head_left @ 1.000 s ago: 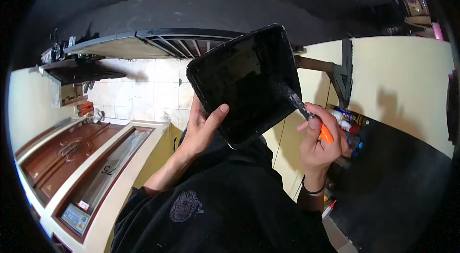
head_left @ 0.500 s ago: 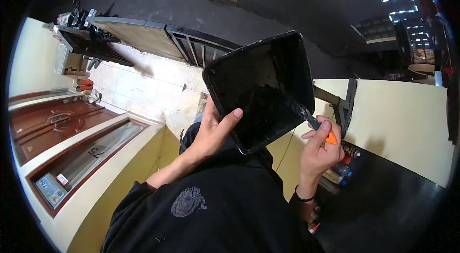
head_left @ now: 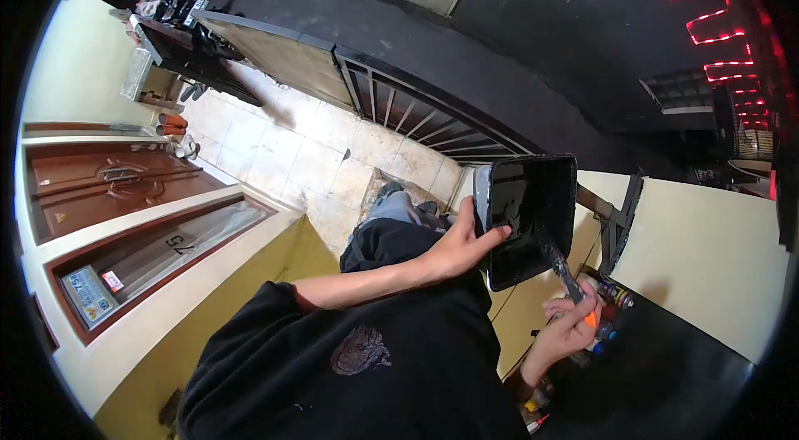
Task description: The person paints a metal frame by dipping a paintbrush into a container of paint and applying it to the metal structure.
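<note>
Honestly, the weak spot here is the left hand (head_left: pixel 458 248): it's closed on one side wall of the black tray (head_left: pixel 556 186), thumb hooked over the rim, and that's all I can see holding the thing up in midair, just off the near corner of the bench (head_left: pixel 666 365). If that rim is slick, I reckon the tray could twist or tip and drip on the dark top (head_left: pixel 291 357) or the pale tiles (head_left: pixel 266 149). The right hand (head_left: pixel 570 332) is curled shut around the brush (head_left: pixel 556 261), its head inside the tray; push too hard and that could lever the far side down. Material-wise, the tray looks like stiff plastic, boxy with rounded corners, glossy and wet-looking inside. The brush has a clumpy, coated head and a dark handle with orange on it. Can't tell how deep the black stuff is.
</note>
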{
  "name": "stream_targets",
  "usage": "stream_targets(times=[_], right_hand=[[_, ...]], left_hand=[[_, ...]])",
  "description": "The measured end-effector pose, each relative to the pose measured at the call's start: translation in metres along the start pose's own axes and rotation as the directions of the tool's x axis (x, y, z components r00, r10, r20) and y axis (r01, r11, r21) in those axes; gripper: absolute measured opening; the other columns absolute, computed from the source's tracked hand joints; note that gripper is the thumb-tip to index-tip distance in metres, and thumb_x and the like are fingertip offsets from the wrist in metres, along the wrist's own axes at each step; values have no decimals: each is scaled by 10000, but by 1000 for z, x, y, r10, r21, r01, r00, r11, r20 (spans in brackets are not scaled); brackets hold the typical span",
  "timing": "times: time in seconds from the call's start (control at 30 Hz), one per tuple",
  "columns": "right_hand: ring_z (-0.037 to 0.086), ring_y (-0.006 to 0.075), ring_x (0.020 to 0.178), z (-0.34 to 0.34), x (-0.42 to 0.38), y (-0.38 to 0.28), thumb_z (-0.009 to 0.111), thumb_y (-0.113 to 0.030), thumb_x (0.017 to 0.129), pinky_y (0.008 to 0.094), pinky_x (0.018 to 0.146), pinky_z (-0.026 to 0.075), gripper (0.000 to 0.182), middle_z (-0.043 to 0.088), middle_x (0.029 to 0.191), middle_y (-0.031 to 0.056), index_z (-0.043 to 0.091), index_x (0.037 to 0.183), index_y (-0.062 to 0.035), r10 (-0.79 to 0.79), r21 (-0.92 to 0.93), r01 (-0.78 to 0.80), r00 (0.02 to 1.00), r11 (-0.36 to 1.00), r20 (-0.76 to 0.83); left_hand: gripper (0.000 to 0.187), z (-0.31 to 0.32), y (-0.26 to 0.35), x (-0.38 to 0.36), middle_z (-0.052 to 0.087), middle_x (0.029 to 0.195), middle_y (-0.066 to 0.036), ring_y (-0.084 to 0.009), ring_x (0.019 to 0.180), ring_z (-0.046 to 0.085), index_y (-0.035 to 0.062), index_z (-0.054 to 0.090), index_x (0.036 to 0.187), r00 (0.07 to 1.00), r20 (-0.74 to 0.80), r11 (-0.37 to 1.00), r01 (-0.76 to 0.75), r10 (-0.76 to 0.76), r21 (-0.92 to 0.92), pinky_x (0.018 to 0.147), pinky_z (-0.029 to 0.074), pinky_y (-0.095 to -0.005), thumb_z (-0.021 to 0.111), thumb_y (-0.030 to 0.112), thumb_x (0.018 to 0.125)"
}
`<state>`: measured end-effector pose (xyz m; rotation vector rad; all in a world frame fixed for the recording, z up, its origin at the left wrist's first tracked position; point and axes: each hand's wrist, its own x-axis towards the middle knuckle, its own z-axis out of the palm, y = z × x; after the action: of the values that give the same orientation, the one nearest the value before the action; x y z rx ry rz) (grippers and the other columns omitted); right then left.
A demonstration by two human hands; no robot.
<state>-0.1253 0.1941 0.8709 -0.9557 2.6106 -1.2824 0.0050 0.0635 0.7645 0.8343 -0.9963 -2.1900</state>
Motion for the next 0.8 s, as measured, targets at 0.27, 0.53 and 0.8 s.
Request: stream_targets(times=[0.27,0.53,0.8], right_hand=[[602,152,519,-28,-36,24,365,-298,1121,236,562,500,451,658,737,116,607,1101,82,44,100,-36,996,994,-76],[603,141,678,-58,-42,45,359,-289,1125,248,573,495,686,658,1010,173,606,581,50,17,29,-8,948,1000,-318],[565,134,492,-120,-48,131,324,-325,1129,224,517,462,519,702,815,215,578,1112,127,44,-57,-61,966,997,-254]], left_hand=[[821,11,-5,-3,509,1229,-200,-190,1125,523,-82,124,1450,993,65,994,93,-96,51,961,448,-304,666,322,985],[849,50,-3,13,432,1365,-260,-240,1247,470,-77,137,1470,978,177,994,102,-108,41,993,452,-347,663,378,983],[819,109,-57,19,510,1162,-187,-172,950,550,-74,157,1430,912,282,945,243,-299,217,777,502,-306,609,455,997]])
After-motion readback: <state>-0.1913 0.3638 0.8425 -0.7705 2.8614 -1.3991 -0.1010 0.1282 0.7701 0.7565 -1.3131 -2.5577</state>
